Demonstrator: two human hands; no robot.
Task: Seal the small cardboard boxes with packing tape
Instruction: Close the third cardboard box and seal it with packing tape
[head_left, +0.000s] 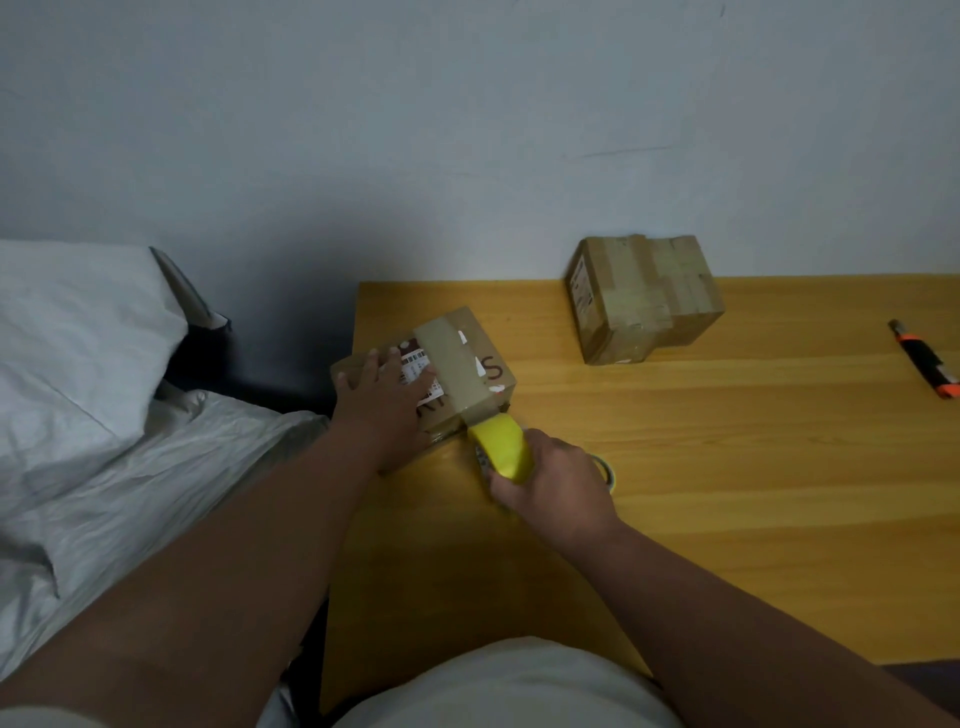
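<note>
Wall (467, 130): pale grey, fills the upper half, 12 o'clock.

Bed (78, 389): white sheets and a pillow, 9 o'clock, just beside the table's left edge, a dark gap between them.

Table (727, 493): yellow wood, running from centre out to 3 o'clock, its back edge against the wall.

Far box (644, 299): brown cardboard, at 1 o'clock near the table's back edge. Tape bands cross its top and sides; a white label shows on its left face. Well apart from both hands.

Near box (462, 358): small cardboard, at the table's left edge, about centre frame. A wide brown tape strip (452, 364) runs across its top and down the near side. White label and dark lettering partly covered.

Left hand (384, 395): flat on the near box's top, fingers spread and straight, pressing down at the left of the strip.

Right hand (550, 478): curled round the yellow dispenser (504, 447), just beside the box at 5 o'clock from it. Dispenser's front end touches the box's near side where the strip ends. Part of the tape roll (608, 467) shows behind the hand.

Knife (924, 361): black and orange, lying on the table at 3 o'clock, well apart from everything.
</note>
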